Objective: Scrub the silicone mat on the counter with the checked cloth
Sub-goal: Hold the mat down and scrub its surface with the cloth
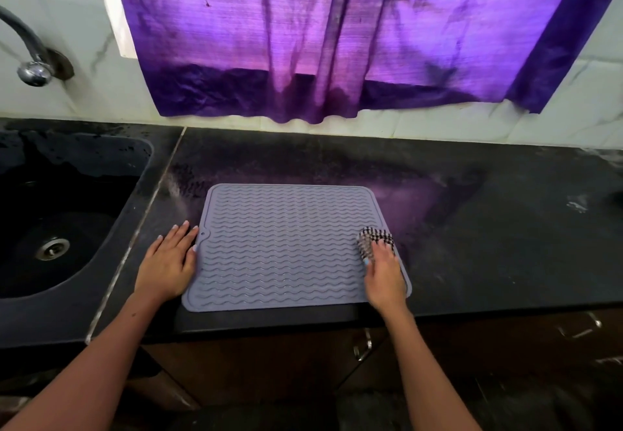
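A grey silicone mat (286, 245) with wavy ridges lies flat on the black counter (488, 228), near its front edge. My left hand (168, 262) rests flat on the counter with fingers together, touching the mat's left edge. My right hand (384, 272) presses a bunched black-and-white checked cloth (375, 240) onto the mat near its right edge. The cloth sticks out beyond my fingertips.
A black sink (60, 214) with a metal drain (52, 248) sits to the left, with a tap (32, 69) on the wall above it. A purple curtain (337, 36) hangs behind the counter. Cabinet doors with metal handles (362, 346) are below the front edge.
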A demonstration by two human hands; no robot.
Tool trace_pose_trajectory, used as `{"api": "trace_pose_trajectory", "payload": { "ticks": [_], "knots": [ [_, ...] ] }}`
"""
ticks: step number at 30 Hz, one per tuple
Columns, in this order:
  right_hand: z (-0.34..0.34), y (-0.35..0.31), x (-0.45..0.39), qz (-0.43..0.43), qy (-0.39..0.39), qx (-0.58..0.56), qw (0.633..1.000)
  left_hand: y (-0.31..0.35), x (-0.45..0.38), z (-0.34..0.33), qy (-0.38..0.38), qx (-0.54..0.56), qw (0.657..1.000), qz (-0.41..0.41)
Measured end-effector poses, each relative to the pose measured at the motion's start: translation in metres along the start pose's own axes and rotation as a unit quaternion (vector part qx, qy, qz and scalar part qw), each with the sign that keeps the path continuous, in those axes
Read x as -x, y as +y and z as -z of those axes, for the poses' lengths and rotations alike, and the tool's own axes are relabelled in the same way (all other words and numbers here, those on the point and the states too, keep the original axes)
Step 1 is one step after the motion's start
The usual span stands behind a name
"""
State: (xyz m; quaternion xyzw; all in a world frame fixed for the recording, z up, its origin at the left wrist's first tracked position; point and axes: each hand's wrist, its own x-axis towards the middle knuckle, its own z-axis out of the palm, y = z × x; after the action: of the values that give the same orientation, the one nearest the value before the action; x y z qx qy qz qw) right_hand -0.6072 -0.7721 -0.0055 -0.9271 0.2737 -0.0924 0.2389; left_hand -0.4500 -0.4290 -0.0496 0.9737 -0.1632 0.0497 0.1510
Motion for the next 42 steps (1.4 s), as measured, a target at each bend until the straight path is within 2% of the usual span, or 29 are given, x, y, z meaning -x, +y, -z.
{"api": "trace_pose_trajectory", "payload": {
  "ticks": [2,8,11,14,16,18,19,20,21,24,25,27,28,30,39,42],
  "knots": [
    [-0.016,0.009,0.002,0.038,0.016,0.078,0.996,0.000,0.000,0.000,0.001,-0.001,1.000,0.000],
    [-0.017,0.014,-0.008,0.034,0.002,0.065,0.997,0.001,0.001,-0.001,0.002,0.006,1.000,0.000],
    [-0.013,0.017,-0.008,0.048,-0.011,0.026,0.998,0.001,0.002,0.000,0.002,0.007,1.000,-0.001],
    [-0.007,0.018,-0.009,-0.011,0.059,-0.093,0.994,0.000,0.002,0.001,-0.003,0.007,1.000,0.002],
    [0.000,0.020,-0.022,-0.099,0.072,-0.261,0.958,0.001,0.002,0.001,-0.001,0.007,1.000,0.004],
    [0.013,0.021,-0.036,-0.171,0.051,-0.476,0.861,0.001,0.003,0.001,0.001,0.008,1.000,0.003],
    [0.018,0.022,-0.042,-0.204,0.051,-0.522,0.827,0.002,0.003,0.001,0.002,0.007,1.000,0.004],
    [0.021,0.022,-0.047,-0.214,0.049,-0.528,0.820,0.002,0.003,0.001,0.003,0.006,1.000,0.005],
    [0.023,0.019,-0.049,-0.210,0.049,-0.501,0.838,0.002,0.002,0.001,0.004,0.005,1.000,0.006],
    [0.021,0.008,-0.046,-0.107,0.065,-0.259,0.958,0.001,0.002,0.000,0.007,0.003,1.000,0.002],
    [0.016,0.006,-0.045,-0.068,0.052,-0.199,0.976,0.001,0.002,0.000,0.008,0.002,1.000,0.000],
    [0.000,0.006,-0.042,0.005,0.004,-0.070,0.997,0.000,0.002,0.000,0.009,0.002,1.000,0.000],
    [-0.006,0.008,-0.040,0.033,-0.015,0.010,0.999,0.001,0.002,0.000,0.011,0.001,1.000,0.000],
    [-0.012,0.011,-0.043,0.048,-0.025,0.091,0.994,0.002,0.002,-0.001,0.015,-0.002,1.000,0.000],
    [-0.008,0.010,-0.050,0.048,-0.036,0.074,0.995,0.002,0.002,-0.003,0.023,-0.003,1.000,0.004],
    [0.010,0.012,-0.073,-0.011,-0.049,0.004,0.999,0.001,0.002,-0.002,0.022,-0.004,1.000,0.003]
  ]
}}
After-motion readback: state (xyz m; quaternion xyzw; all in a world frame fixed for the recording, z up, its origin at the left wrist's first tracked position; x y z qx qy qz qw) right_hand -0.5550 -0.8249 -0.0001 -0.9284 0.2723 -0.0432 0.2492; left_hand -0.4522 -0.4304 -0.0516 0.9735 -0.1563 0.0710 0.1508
